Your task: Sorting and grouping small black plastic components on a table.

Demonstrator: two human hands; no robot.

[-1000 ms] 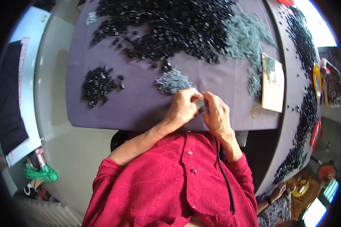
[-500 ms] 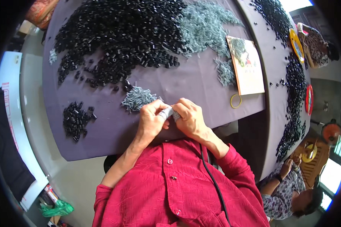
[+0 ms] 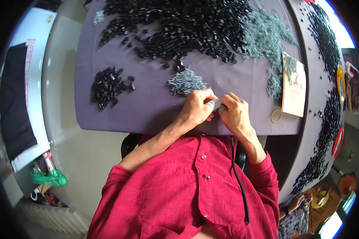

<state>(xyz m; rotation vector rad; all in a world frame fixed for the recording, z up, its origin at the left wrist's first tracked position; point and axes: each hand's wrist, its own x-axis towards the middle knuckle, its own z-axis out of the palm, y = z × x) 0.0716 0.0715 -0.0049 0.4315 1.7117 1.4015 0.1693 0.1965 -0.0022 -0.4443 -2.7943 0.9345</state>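
My left hand (image 3: 196, 107) and my right hand (image 3: 236, 113) meet just over the table's front edge, thumbs and fingers pinched together. Greyish-white wrapping (image 3: 214, 104) covers fingertips where they meet. Whatever sits between the fingers is too small or hidden to make out. Right beyond my left hand lies a small heap of thin grey pin-like pieces (image 3: 186, 81). Farther left is a small cluster of short black tube-like pieces (image 3: 107, 88).
A big spread of black pieces (image 3: 175, 30) covers the table's far part, beside pale grey-green pins (image 3: 263, 34). A booklet (image 3: 294, 93) and a yellow ring (image 3: 272, 118) lie at right. Another table (image 3: 297, 159) bears more black pieces (image 3: 325, 135); a person's hands (image 3: 297, 203) work beside it.
The view has shifted, so the table and piles appear farther right and higher. My hands stay pinched together at the same spot by the grey heap.
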